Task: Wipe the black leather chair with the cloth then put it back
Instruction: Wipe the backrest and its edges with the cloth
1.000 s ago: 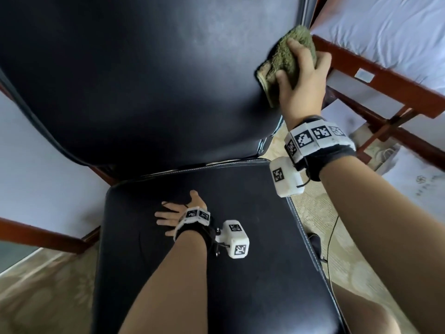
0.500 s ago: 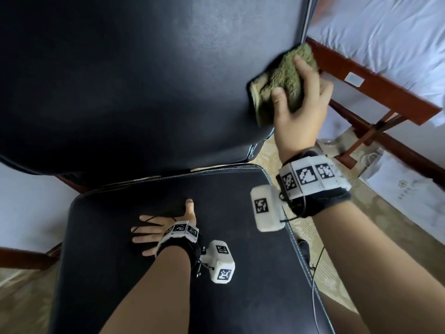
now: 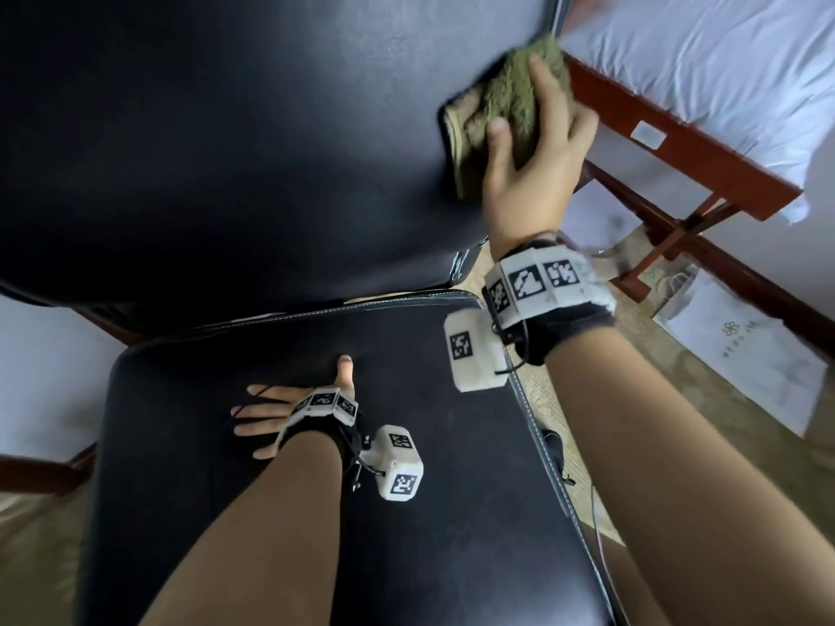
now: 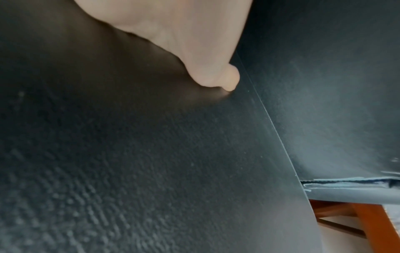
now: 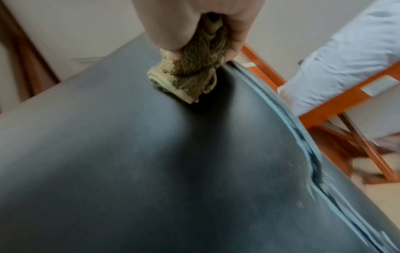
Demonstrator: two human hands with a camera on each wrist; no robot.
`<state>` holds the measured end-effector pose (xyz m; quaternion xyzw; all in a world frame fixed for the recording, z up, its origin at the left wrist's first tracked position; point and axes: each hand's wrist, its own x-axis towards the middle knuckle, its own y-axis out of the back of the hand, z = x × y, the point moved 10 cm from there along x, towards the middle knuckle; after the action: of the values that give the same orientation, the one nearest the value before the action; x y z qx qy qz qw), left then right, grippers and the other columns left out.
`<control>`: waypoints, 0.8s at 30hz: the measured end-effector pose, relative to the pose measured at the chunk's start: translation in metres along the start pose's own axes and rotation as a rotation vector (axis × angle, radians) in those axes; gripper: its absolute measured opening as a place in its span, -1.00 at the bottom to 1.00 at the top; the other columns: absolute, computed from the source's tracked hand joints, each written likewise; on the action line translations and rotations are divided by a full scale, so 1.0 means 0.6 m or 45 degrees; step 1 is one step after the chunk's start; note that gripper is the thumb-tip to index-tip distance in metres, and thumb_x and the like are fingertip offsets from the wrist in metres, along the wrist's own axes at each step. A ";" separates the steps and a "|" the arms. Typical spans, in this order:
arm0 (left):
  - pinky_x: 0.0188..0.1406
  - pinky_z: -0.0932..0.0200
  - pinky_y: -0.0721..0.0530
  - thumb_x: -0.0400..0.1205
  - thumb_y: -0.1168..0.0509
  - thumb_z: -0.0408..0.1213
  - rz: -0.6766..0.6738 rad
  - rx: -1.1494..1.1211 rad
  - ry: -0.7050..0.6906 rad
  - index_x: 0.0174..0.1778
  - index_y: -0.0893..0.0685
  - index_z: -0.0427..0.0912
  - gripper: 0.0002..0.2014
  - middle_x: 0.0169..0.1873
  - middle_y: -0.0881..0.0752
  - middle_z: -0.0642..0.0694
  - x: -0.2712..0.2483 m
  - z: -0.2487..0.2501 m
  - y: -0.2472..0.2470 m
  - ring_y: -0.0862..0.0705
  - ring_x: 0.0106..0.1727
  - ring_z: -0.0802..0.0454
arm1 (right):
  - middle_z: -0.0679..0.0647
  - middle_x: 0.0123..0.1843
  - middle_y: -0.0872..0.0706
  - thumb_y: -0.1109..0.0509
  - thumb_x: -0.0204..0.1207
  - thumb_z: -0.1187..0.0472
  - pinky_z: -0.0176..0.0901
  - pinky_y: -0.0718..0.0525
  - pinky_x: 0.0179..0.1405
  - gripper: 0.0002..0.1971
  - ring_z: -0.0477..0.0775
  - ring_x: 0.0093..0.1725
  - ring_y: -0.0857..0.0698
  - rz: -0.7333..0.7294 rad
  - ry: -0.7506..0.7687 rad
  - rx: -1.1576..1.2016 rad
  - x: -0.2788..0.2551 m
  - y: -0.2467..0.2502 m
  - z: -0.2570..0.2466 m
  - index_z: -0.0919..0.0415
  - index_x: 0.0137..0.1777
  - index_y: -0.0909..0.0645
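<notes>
Cloth (image 3: 506, 115) bunched under right grip (image 3: 533, 160)

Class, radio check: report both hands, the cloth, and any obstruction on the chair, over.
Right hand grips cloth, pressed on chair back near its right edge. Left hand flat on seat. Nothing in the way.

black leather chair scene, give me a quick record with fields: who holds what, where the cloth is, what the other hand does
right hand: grips the bunched olive-green terry cloth, pressing it on the backrest
cloth position: on the black leather chair backrest, near its right edge
left hand: flat on the seat, fingers spread, holding nothing
beside the chair: red-brown wooden frame with white bedding
floor: white paper bag on the carpet
</notes>
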<state>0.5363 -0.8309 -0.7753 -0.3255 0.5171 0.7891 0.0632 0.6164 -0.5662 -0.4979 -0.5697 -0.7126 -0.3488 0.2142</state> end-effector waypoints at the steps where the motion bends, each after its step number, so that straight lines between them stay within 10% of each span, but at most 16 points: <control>1: 0.51 -0.38 0.09 0.42 -0.18 0.45 -0.041 -0.017 0.033 0.59 0.33 -0.34 0.21 0.58 0.27 -0.44 -0.018 -0.004 0.004 0.25 0.60 -0.39 | 0.30 0.09 -0.46 -0.36 0.52 0.28 -0.81 -0.22 0.12 -0.60 0.18 0.10 -0.58 0.012 -0.046 0.006 -0.017 0.003 0.015 0.34 0.35 -0.53; 5: 0.50 -0.42 0.12 0.29 0.07 0.56 -0.250 -0.024 0.073 0.64 0.21 -0.16 0.16 0.57 0.18 -0.39 0.041 -0.009 -0.054 0.23 0.59 -0.41 | 0.33 0.14 -0.50 -0.39 0.50 0.29 -0.81 -0.21 0.08 -0.59 0.13 0.12 -0.58 -0.121 -0.273 -0.057 -0.067 0.014 0.077 0.22 0.37 -0.54; 8: 0.54 -0.22 -0.04 0.60 0.20 0.38 -0.373 -0.006 -0.165 0.65 0.04 -0.12 -0.18 0.59 -0.10 -0.36 0.062 0.015 -0.089 -0.10 0.60 -0.34 | 0.27 0.13 -0.52 -0.40 0.46 0.30 -0.68 -0.27 0.14 -0.58 0.12 0.12 -0.58 -0.159 -0.291 -0.116 -0.051 0.029 0.075 0.20 0.34 -0.58; 12: 0.52 -0.37 -0.11 0.24 0.22 0.69 -0.371 0.113 -0.096 0.64 -0.09 -0.03 0.15 0.61 -0.10 -0.32 0.070 0.007 -0.087 -0.19 0.55 -0.37 | 0.14 0.04 -0.43 -0.37 0.46 0.26 -0.78 -0.26 0.10 -0.56 -0.02 0.05 -0.51 0.002 -0.083 -0.032 0.024 0.036 0.012 0.26 0.37 -0.53; 15: 0.56 -0.18 -0.10 0.72 0.12 0.13 -0.410 0.100 -0.238 0.64 -0.01 -0.20 -0.35 0.60 -0.14 -0.31 0.013 0.034 -0.048 -0.19 0.57 -0.30 | 0.15 0.04 -0.43 -0.34 0.52 0.20 -0.80 -0.25 0.06 -0.56 -0.02 0.04 -0.51 0.015 -0.086 -0.007 0.046 0.019 0.014 0.29 0.39 -0.51; 18: 0.54 -0.35 -0.02 0.52 -0.06 0.43 -0.460 -0.018 -0.142 0.64 0.04 -0.16 -0.04 0.60 -0.07 -0.35 0.021 0.022 -0.072 -0.14 0.58 -0.31 | 0.18 0.03 -0.45 -0.35 0.54 0.18 -0.82 -0.26 0.01 -0.57 -0.04 -0.04 -0.50 -0.031 -0.174 -0.004 -0.005 0.017 0.049 0.27 0.40 -0.51; 24: 0.51 -0.36 0.12 0.44 -0.17 0.44 -0.046 0.110 0.010 0.59 0.33 -0.34 0.19 0.59 0.26 -0.42 -0.012 0.000 -0.003 0.26 0.60 -0.38 | 0.16 0.05 -0.44 -0.38 0.49 0.27 -0.55 -0.31 0.12 -0.57 0.07 0.06 -0.55 -0.221 -0.306 -0.140 -0.035 0.027 0.076 0.15 0.39 -0.54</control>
<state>0.5430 -0.8280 -0.7726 -0.3348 0.5448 0.7636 0.0895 0.6415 -0.5448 -0.5391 -0.5546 -0.7594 -0.3338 0.0650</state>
